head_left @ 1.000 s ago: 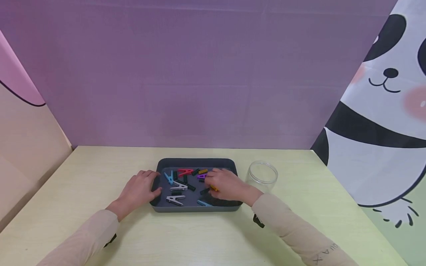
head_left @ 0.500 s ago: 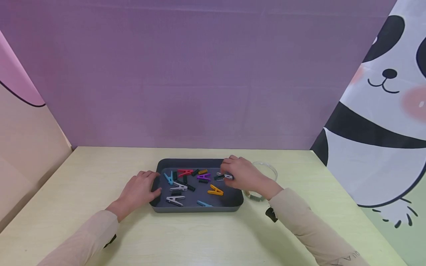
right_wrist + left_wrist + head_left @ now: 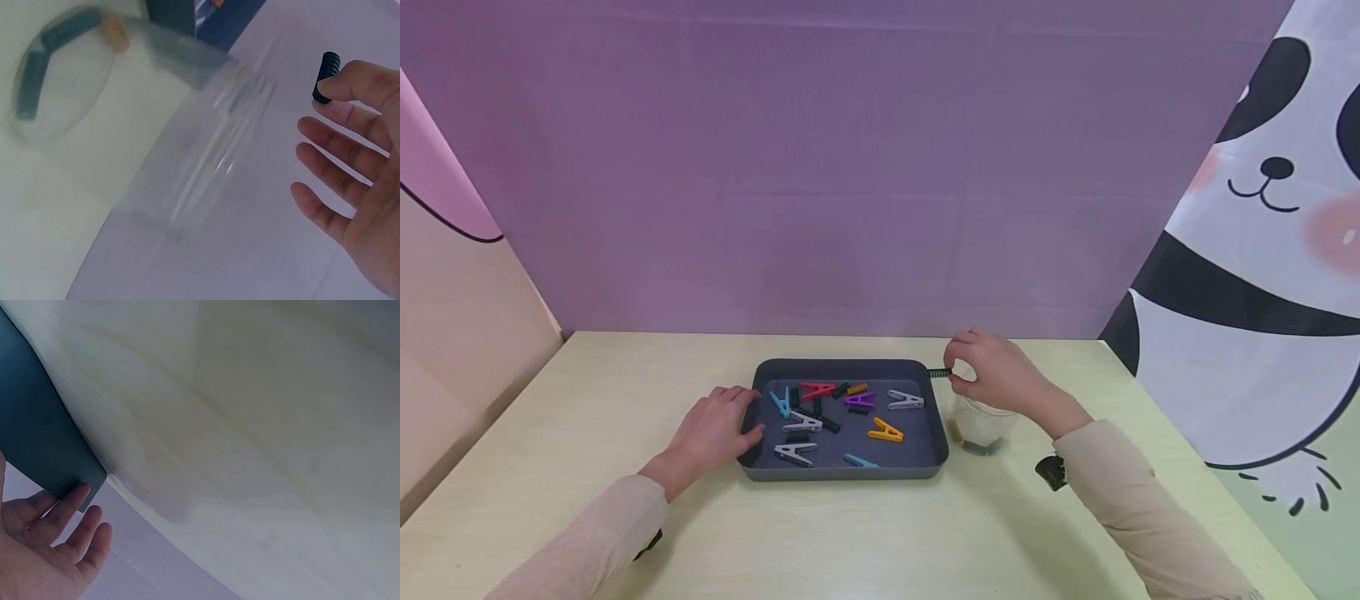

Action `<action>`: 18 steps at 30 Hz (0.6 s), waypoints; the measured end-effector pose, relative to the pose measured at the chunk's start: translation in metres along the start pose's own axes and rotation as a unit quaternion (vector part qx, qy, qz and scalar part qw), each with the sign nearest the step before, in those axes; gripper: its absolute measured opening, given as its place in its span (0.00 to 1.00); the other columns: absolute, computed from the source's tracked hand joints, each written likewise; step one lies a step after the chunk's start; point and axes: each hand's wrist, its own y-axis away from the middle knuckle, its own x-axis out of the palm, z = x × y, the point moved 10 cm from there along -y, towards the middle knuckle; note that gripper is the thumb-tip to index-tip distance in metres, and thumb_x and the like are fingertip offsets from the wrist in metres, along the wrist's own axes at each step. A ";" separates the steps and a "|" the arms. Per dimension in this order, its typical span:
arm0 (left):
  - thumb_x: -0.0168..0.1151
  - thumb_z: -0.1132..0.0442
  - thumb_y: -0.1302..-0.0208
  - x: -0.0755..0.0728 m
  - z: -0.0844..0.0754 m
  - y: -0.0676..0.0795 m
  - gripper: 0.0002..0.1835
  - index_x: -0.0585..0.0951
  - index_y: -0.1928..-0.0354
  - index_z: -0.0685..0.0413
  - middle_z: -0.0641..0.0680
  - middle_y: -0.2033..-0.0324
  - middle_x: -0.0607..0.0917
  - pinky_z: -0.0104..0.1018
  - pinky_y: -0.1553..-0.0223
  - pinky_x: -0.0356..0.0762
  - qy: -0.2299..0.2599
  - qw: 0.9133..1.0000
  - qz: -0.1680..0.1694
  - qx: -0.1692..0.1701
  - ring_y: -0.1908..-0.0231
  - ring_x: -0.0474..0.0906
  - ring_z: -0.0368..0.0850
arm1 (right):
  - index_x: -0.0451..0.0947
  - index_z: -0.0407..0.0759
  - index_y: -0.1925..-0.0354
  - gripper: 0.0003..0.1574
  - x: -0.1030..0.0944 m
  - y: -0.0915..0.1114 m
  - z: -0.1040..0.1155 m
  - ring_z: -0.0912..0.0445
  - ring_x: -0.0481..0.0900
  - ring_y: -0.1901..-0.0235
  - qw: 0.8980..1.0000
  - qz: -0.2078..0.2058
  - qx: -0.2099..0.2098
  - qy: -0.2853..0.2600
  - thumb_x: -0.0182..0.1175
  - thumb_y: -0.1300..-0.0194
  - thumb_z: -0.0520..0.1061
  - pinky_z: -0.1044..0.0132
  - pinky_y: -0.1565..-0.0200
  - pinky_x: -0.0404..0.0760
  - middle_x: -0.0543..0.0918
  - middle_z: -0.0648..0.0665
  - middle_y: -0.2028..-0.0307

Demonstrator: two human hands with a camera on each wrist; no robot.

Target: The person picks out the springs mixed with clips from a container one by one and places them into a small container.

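My right hand point(image 3: 1000, 377) pinches a small black spring point(image 3: 939, 373) between thumb and forefinger, above and left of a clear jar point(image 3: 981, 425). In the right wrist view the black spring point(image 3: 327, 76) sticks up from the fingertips, and the other fingers are spread. Through the jar's wall show two dark springs point(image 3: 69, 30) and a tan one point(image 3: 115, 32). My left hand point(image 3: 718, 425) rests at the left rim of a grey tray point(image 3: 842, 473), its fingers relaxed. In the left wrist view a fingertip touches the tray's outer wall point(image 3: 44, 425).
Inside the tray lie clothespins: red point(image 3: 817, 389), purple point(image 3: 859, 399), yellow point(image 3: 886, 430), blue point(image 3: 781, 402) and silver point(image 3: 906, 400). Several black springs point(image 3: 797, 436) and a yellow spring point(image 3: 857, 387) lie among them. The pale table point(image 3: 850, 533) meets a purple backdrop point(image 3: 850, 208).
My right hand has moved from inside the tray, up and right past its rim to the jar, carrying the black spring. The left hand has stayed at the tray.
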 end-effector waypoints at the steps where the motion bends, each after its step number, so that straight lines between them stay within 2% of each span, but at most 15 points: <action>1: 0.63 0.52 0.47 0.000 0.000 0.000 0.25 0.76 0.50 0.60 0.59 0.52 0.80 0.51 0.52 0.74 -0.001 1.000 0.000 0.000 0.51 0.73 0.57 | 0.77 0.47 0.69 0.07 -0.001 0.002 -0.004 0.55 0.73 0.65 1.000 -0.003 0.002 -0.001 0.63 0.51 0.43 0.62 0.66 0.75 0.79 0.52 0.66; 10: 0.63 0.51 0.47 0.000 0.000 0.000 0.25 0.76 0.50 0.59 0.59 0.52 0.79 0.50 0.52 0.74 -0.004 1.000 0.002 0.001 0.51 0.73 0.56 | 0.76 0.47 0.71 0.05 -0.004 0.018 -0.032 0.55 0.71 0.66 1.000 -0.006 0.027 -0.007 0.61 0.51 0.41 0.60 0.67 0.74 0.78 0.51 0.67; 18: 0.63 0.51 0.47 0.000 0.000 0.000 0.25 0.75 0.49 0.59 0.59 0.51 0.79 0.50 0.51 0.73 -0.002 1.000 0.004 0.000 0.50 0.73 0.56 | 0.76 0.47 0.71 0.06 0.002 0.031 -0.044 0.54 0.70 0.67 0.999 0.009 0.039 0.000 0.62 0.52 0.40 0.60 0.70 0.72 0.79 0.50 0.67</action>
